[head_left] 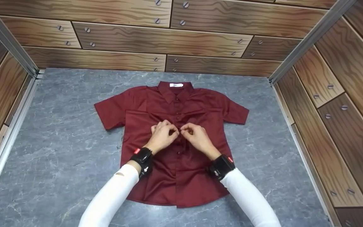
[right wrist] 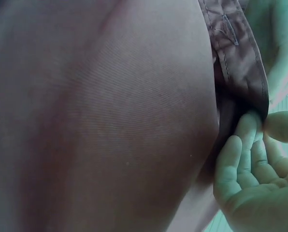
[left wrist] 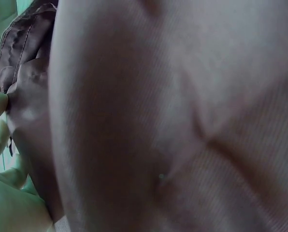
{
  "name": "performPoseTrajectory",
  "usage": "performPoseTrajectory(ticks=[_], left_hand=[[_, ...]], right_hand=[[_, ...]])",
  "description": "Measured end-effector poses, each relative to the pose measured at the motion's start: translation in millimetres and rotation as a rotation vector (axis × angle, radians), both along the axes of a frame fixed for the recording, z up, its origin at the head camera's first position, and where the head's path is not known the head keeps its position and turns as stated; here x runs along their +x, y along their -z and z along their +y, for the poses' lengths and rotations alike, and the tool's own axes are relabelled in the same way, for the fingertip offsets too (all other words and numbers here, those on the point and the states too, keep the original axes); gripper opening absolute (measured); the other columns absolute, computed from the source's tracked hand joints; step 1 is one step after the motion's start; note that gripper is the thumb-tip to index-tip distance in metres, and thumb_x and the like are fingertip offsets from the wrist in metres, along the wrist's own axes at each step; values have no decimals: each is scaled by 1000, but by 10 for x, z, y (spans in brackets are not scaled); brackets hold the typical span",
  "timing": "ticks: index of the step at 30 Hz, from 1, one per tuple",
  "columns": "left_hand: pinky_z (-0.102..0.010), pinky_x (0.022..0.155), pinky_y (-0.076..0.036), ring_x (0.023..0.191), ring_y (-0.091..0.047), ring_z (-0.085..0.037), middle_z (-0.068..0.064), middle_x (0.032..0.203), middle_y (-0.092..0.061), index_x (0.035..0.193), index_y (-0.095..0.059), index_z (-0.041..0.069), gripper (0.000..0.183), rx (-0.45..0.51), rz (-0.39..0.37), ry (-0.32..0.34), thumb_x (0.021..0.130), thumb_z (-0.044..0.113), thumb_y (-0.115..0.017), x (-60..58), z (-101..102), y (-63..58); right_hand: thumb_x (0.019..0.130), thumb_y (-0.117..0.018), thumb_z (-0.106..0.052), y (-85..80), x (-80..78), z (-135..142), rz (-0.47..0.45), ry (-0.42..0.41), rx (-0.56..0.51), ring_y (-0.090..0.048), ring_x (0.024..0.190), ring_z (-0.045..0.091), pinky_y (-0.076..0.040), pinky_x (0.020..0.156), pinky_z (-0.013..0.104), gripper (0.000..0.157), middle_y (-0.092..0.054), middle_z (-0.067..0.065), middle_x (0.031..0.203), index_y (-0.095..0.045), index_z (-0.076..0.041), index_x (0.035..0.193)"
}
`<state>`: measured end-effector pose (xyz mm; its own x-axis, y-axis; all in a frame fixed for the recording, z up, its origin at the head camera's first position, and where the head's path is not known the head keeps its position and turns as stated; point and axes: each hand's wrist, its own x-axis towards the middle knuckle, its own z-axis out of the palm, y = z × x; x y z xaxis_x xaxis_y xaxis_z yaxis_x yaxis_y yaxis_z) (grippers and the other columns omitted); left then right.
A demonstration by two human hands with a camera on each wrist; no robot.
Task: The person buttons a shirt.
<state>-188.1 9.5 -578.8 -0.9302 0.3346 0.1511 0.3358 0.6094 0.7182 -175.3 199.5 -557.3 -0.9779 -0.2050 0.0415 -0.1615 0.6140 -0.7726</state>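
Observation:
A dark red short-sleeved shirt [head_left: 200, 179] lies front up, its collar [head_left: 184, 91] pointing away from me. Over the middle of its button front, my left hand [head_left: 163, 136] pinches the cloth between thumb and fingertips. Just across from it, my right hand [head_left: 197, 136] pinches the edge of the front placket [right wrist: 245, 63], where a stitched buttonhole [right wrist: 230, 30] shows in the right wrist view. Both sets of fingertips are close together. A small button [head_left: 178, 153] shows below the hands. Raised cloth fills most of both wrist views and hides what lies behind it.
The shirt lies on a grey marbled surface [head_left: 58, 142]. Wood-patterned walls [head_left: 131, 37] with metal corner rails [head_left: 307, 41] enclose it at the back and sides. A white label [head_left: 176, 85] sits inside the collar. Black bands [head_left: 222, 167] wrap both wrists.

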Motion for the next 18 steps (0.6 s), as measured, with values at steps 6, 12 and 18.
performPoseTrajectory(ticks=[6,12,18], left_hand=[[-54,94,-32,98,-57,-28,-5,98,-63,91,-77,9,13,-6,-3,-19,89,19,-70,-3,7,-9],[-53,94,-32,99,-57,-29,-5,99,-63,93,-78,6,15,21,-44,-27,90,16,-68,-6,8,-32],[-54,95,-32,102,-57,-30,-5,100,-63,93,-79,5,15,46,-86,-22,91,15,-67,-10,8,-62]], right_hand=[[98,-69,-18,3,12,4,5,-34,-8,-67,79,12,-52,70,30,12,-75,-1,95,-76,-12,105],[102,-67,-18,27,39,1,73,-70,-16,-69,81,12,-54,73,31,12,-74,-1,96,-75,-14,108],[96,-73,-11,68,37,-23,133,-85,19,-70,83,16,-57,76,36,14,-73,2,93,-71,-12,109]])
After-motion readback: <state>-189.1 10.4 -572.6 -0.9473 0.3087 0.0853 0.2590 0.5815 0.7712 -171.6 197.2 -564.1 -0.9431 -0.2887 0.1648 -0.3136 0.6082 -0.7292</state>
